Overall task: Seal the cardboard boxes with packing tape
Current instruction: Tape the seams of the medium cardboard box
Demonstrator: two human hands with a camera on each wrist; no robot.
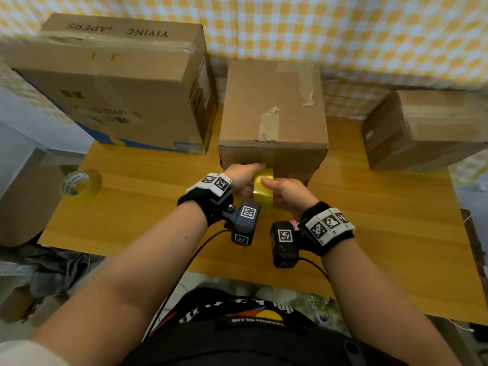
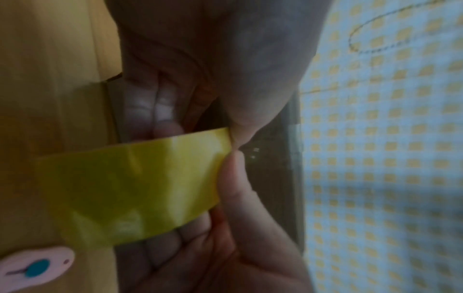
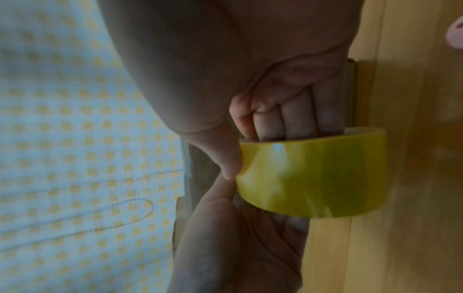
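Observation:
A yellow roll of packing tape stands on edge just above the wooden table, against the front of the middle cardboard box. My left hand holds it from the left, fingers curled at its side. My right hand grips it from the right, fingers tucked into the core. Both thumbs meet on the roll's outer face at its far edge. The box top lies closed, with old pale tape strips on it.
A large printed box stands at the back left and a smaller box at the right. A second tape roll lies at the table's left edge. Checked cloth hangs behind. Clutter sits on the floor at left.

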